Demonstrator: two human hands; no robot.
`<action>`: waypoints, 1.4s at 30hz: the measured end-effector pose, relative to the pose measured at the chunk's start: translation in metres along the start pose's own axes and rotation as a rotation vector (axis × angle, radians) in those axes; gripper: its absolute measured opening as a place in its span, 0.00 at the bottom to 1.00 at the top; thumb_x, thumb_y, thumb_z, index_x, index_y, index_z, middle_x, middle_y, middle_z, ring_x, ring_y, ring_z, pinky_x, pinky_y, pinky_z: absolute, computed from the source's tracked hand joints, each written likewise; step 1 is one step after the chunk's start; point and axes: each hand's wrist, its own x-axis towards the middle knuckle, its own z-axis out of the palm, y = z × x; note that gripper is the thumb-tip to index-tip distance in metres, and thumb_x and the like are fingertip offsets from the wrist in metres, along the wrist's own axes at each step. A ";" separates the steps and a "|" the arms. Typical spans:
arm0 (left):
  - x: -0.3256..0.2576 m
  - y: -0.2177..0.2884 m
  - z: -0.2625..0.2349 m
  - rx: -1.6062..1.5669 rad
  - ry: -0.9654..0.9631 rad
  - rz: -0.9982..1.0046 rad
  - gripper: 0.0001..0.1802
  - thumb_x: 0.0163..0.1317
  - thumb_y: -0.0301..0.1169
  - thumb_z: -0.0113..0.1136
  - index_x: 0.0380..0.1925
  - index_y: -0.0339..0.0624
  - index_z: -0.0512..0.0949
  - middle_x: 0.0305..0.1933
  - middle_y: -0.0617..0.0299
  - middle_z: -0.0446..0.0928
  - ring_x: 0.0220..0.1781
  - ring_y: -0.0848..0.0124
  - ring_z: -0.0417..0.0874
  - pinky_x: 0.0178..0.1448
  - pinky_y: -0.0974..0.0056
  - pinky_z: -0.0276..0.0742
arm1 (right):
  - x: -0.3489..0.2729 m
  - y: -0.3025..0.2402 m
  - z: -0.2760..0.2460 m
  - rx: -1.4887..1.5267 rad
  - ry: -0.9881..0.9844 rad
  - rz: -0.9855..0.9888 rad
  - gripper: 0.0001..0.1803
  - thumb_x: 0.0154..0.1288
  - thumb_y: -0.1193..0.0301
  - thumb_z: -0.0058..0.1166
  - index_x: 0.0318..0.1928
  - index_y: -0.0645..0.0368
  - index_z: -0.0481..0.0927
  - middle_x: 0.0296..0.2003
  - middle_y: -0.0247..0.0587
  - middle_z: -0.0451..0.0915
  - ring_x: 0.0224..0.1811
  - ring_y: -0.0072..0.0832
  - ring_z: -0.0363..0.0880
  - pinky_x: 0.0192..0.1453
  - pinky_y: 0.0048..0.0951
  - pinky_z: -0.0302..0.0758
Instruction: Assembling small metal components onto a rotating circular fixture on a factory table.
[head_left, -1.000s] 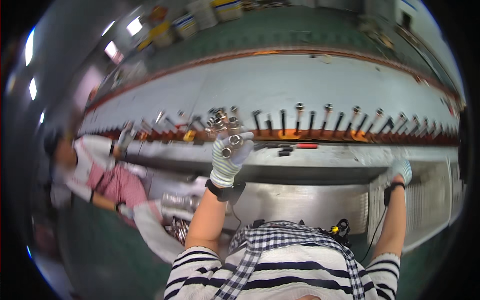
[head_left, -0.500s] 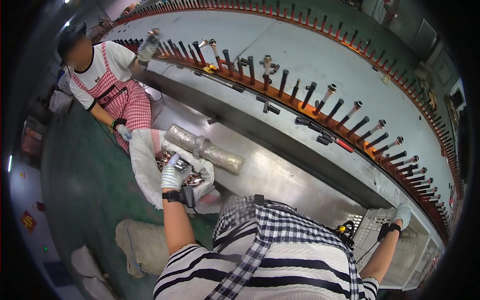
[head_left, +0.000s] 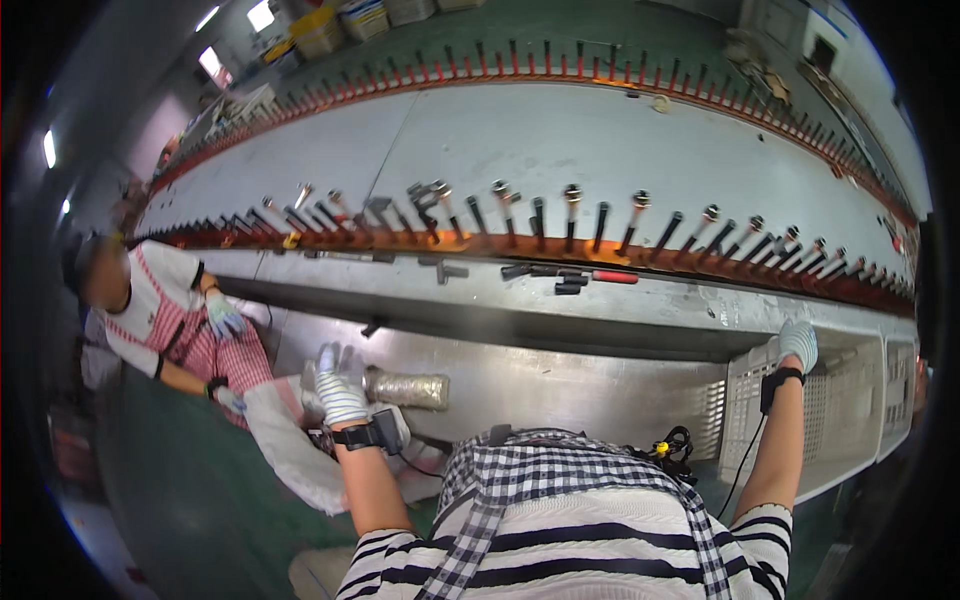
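My left hand (head_left: 342,388), in a striped white glove, is raised over the mouth of a white woven sack (head_left: 283,452). Its fingers are spread and slightly blurred, and I see nothing in them. Shiny metal parts (head_left: 320,440) show in a small gap at the sack's opening, mostly hidden by my wrist. Just right of that hand lies a roll wrapped in clear plastic (head_left: 408,388) on the metal bench. My right hand (head_left: 798,346), gloved too, is closed over the far rim of a white plastic crate (head_left: 840,420); its fingertips are partly hidden.
Beyond the metal trough (head_left: 560,395) runs an orange rail (head_left: 480,243) of upright dark pegs, some topped with chrome pieces. Loose black parts and a red handle (head_left: 614,277) lie before it. At left, a co-worker (head_left: 165,325) sits with one gloved hand by the sack.
The view has turned leftward and up. My left hand has come up out of the sack's mouth with fingers spread. The co-worker's raised hand has dropped to lap height. My right hand stays at the crate.
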 end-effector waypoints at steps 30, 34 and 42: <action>0.028 -0.145 0.297 0.623 -0.389 0.209 0.13 0.60 0.32 0.65 0.43 0.45 0.75 0.38 0.67 0.78 0.35 0.71 0.75 0.43 0.64 0.73 | -0.006 0.004 -0.014 0.217 0.054 0.200 0.13 0.61 0.69 0.49 0.36 0.58 0.87 0.35 0.52 0.85 0.43 0.42 0.85 0.46 0.38 0.80; -0.078 -0.073 0.341 0.251 -0.417 0.249 0.10 0.59 0.37 0.66 0.38 0.48 0.78 0.36 0.67 0.78 0.33 0.74 0.77 0.33 0.66 0.75 | -0.010 0.007 -0.018 0.192 0.048 0.187 0.13 0.61 0.70 0.47 0.36 0.58 0.87 0.36 0.49 0.85 0.41 0.40 0.86 0.44 0.38 0.80; -0.073 -0.156 0.309 0.644 -0.762 0.230 0.09 0.59 0.31 0.66 0.36 0.40 0.78 0.33 0.71 0.77 0.31 0.78 0.72 0.40 0.68 0.71 | -0.005 0.008 -0.017 0.200 0.051 0.170 0.13 0.61 0.71 0.48 0.36 0.58 0.87 0.35 0.49 0.85 0.41 0.39 0.86 0.43 0.38 0.81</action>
